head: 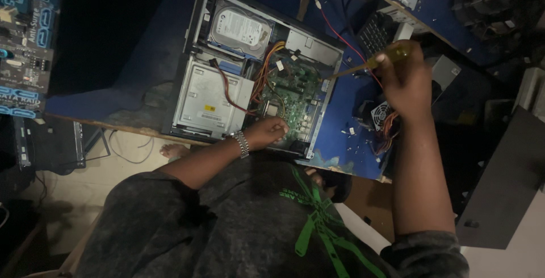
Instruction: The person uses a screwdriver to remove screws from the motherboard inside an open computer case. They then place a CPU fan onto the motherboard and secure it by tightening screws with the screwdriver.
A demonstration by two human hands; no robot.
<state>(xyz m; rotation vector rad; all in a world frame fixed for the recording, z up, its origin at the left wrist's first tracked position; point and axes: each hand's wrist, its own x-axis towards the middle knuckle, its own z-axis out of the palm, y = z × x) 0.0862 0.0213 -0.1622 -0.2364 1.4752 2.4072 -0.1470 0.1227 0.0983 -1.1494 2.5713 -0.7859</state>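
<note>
At about two o'clock in the view, my right hand [407, 82] is clenched around the yellow handle of a screwdriver [372, 62]. Its long axis runs nearly level, tilted a little: the handle end sits up at my fist, and the thin metal shaft points toward nine o'clock and slightly down, its tip reaching the right edge of an open computer case [187, 57]. Just below this hand, at five o'clock from it, a small fan unit with orange wires [379, 118] lies on the blue table [340, 113].

Near the centre, my left hand [271, 130] is curled loosely, fingers bent, resting on the green circuit board [292, 93] inside the case; I cannot tell whether it grips anything. A metal watch [242, 143] circles that wrist.

Outward from there, the case lies flat with its side off. A silver hard drive [238, 28] sits at its twelve o'clock end, a grey metal drive box [210, 102] at nine o'clock, and orange and red cables [262, 68] run between them. Far off at nine o'clock lies a second, dark circuit board with blue slots [25, 39].
</note>
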